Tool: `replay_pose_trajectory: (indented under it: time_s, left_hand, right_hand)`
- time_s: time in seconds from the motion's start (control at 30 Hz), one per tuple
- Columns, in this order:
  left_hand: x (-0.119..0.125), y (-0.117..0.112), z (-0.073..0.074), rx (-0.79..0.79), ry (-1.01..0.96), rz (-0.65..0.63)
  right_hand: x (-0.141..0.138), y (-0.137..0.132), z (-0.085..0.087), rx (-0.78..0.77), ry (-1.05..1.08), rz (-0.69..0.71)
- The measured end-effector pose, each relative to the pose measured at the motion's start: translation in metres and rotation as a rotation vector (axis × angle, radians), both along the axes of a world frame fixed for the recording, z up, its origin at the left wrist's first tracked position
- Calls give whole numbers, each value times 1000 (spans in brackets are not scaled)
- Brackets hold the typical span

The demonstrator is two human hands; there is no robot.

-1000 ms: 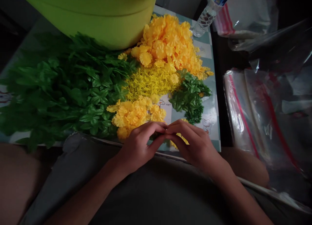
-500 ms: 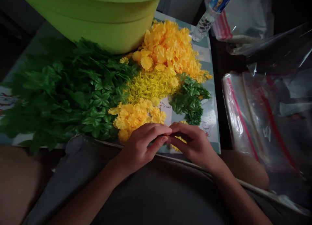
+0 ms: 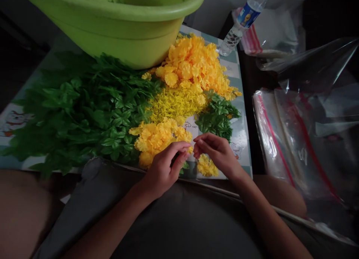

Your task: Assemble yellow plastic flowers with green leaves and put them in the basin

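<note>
The person's left hand [image 3: 164,169] and right hand [image 3: 217,152], whose fingertips met at the near edge of the table a second ago, have drawn slightly apart, leaving a narrow gap between them. The right hand has shifted up towards the far side, uncovering a small cluster of yellow fabric flowers [image 3: 207,166] that it hid before. The view has tilted up, so the rim and inside of the lime-green plastic basin [image 3: 126,31] now show.
</note>
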State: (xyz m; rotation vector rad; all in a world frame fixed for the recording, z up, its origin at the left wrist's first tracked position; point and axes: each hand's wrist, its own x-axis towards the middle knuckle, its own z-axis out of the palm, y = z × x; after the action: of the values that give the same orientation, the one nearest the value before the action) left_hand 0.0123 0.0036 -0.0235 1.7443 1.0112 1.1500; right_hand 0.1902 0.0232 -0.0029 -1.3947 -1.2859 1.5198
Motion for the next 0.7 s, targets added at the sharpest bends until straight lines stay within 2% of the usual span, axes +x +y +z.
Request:
replay_pose_trajectory:
  time_s: [0.13, 0.27, 0.37, 0.5, 0.7]
  left_hand:
    - [5, -1, 0, 19, -53, 56]
    - [8, -1, -3, 12, -104, 111]
    - [8, 1, -6, 13, -120, 108]
    - [8, 3, -9, 24, -111, 98]
    - [15, 13, -15, 209, -160, 96]
  right_hand:
    - [-9, 18, -16, 317, -489, -69]
    - [-28, 46, -32, 358, -672, -204]
    - [-39, 61, -35, 358, -733, -204]
    - [-36, 62, -26, 364, -746, -196]
    - [-15, 28, 9, 296, -615, -280]
